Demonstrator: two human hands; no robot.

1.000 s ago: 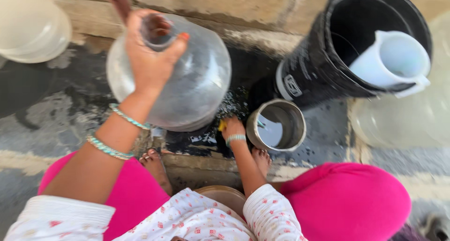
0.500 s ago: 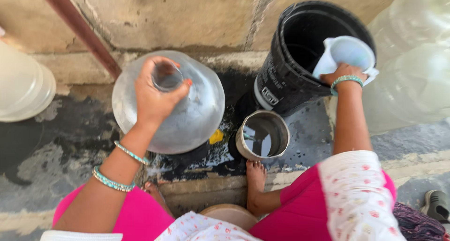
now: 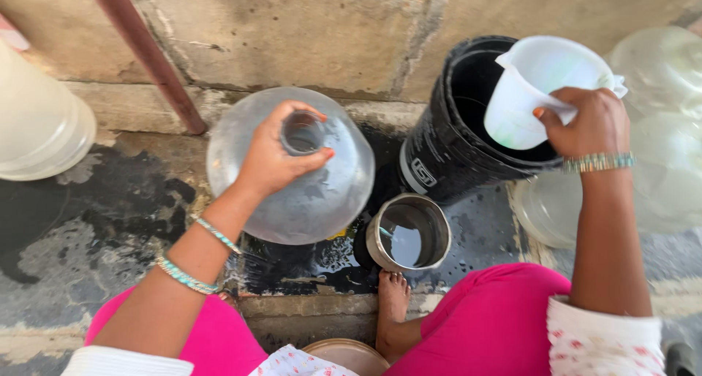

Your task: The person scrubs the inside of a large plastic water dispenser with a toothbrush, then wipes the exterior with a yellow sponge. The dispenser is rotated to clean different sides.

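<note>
Head view: left hand [image 3: 274, 157] grips jar [image 3: 292, 168] neck; right hand [image 3: 589, 120] clasps jug [image 3: 530, 91] at 2 o'clock. Keep jar steady, jug level.

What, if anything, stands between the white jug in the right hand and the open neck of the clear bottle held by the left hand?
Nothing visible blocks that gap. The right hand holds the white jug over the black bucket. The left hand grips the neck of the clear bottle, thumb and fingers around the rim, and the mouth shows open. The steel pot sits lower, nearer the foot.

Small white rect. label [image 3: 423, 173] on black bucket [image 3: 446, 149] side.
</note>
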